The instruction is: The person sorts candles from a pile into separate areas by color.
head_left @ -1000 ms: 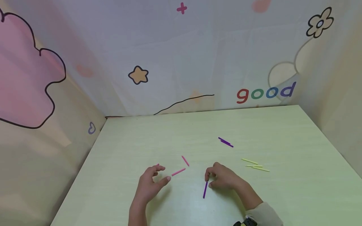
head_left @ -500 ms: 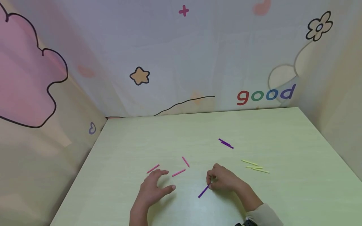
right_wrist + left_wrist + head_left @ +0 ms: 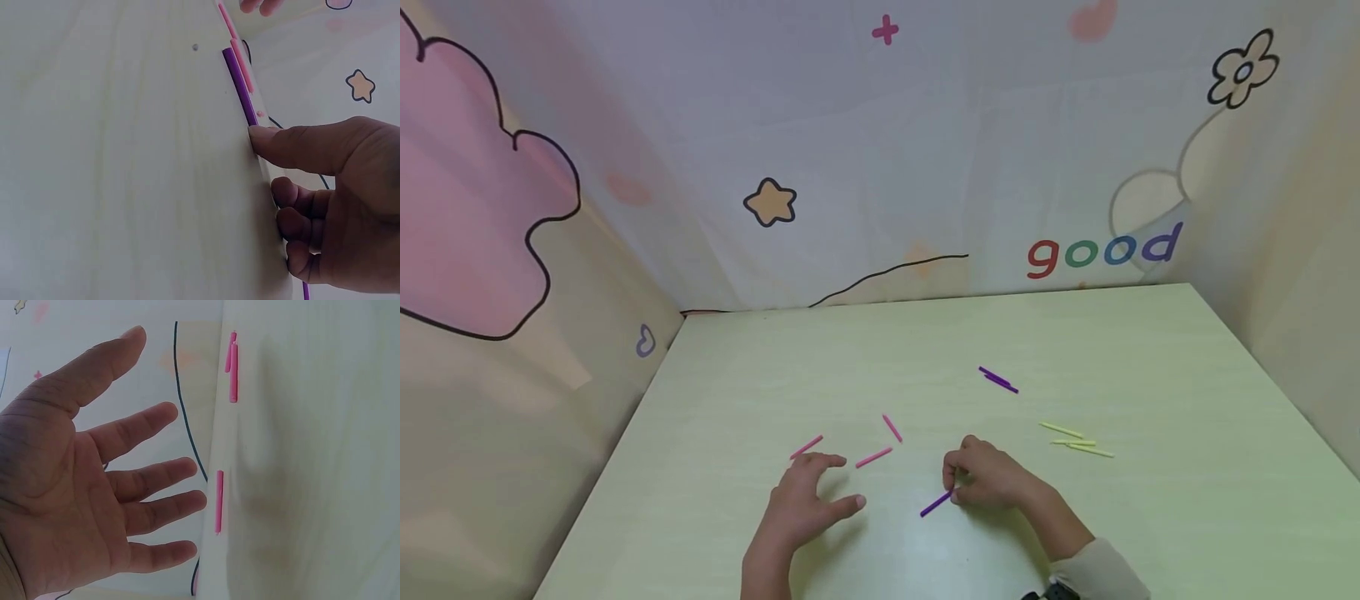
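Note:
My right hand [image 3: 988, 475] pinches one end of a thin purple stick [image 3: 936, 505] between thumb and fingers. The stick's free end points left and a little toward me, low over the table; the right wrist view shows the same purple stick [image 3: 239, 84] coming out past the thumb. With thumb and fingers apart, my left hand [image 3: 805, 504] holds nothing above the table. Three pink sticks lie close to it: one pink stick [image 3: 806, 447] just past its fingers, another [image 3: 873, 457] to the right of the index finger, and a third [image 3: 892, 428] farther back.
Two purple sticks [image 3: 997, 379] lie side by side toward the back of the pale table [image 3: 760, 367]. Right of my right hand lie three yellow sticks [image 3: 1078, 442], close together. A printed cloth [image 3: 880, 167] stands along the table's back edge and sides.
In my right hand the purple stick has swung from pointing toward me to pointing left. My left hand has shifted slightly right, uncovering the leftmost pink stick.

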